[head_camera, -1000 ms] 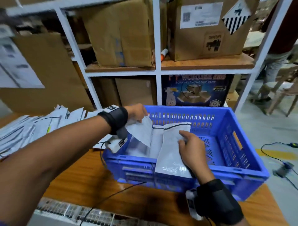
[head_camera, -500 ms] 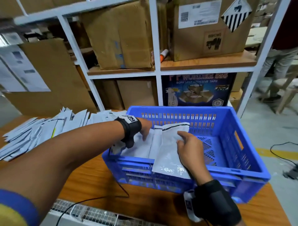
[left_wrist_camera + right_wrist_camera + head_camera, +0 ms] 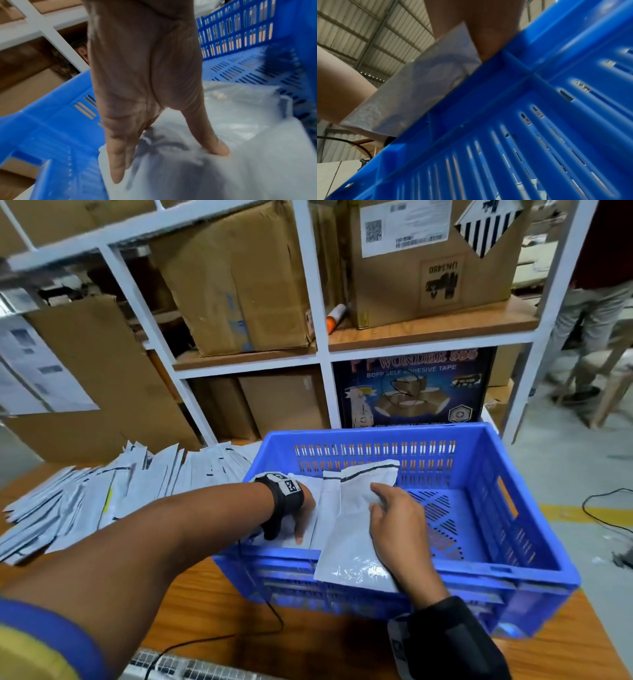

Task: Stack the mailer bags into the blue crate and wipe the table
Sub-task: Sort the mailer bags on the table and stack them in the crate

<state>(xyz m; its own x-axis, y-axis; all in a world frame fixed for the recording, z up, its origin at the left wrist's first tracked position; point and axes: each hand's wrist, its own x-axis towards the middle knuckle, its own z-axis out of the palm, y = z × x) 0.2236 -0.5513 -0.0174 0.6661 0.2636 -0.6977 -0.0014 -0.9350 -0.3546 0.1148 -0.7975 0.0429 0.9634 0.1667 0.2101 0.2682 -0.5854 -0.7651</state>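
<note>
With the flat left hand [image 3: 301,510] pinning the crate's [image 3: 534,546] stack, the right hand [image 3: 397,522], fingers loosely resting, should slide its mailer bag [image 3: 346,529] off the rim.

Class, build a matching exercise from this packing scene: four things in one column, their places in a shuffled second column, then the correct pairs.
Things:
1. left hand
2. mailer bag under the right hand
3. pile of mailer bags
4. blue crate

Places:
A. spread on the table, left of the crate
B. draped over the crate's near rim
C. pressing bags inside the crate
D. on the wooden table before the shelves

Pairs: 1-C, 2-B, 3-A, 4-D
</note>
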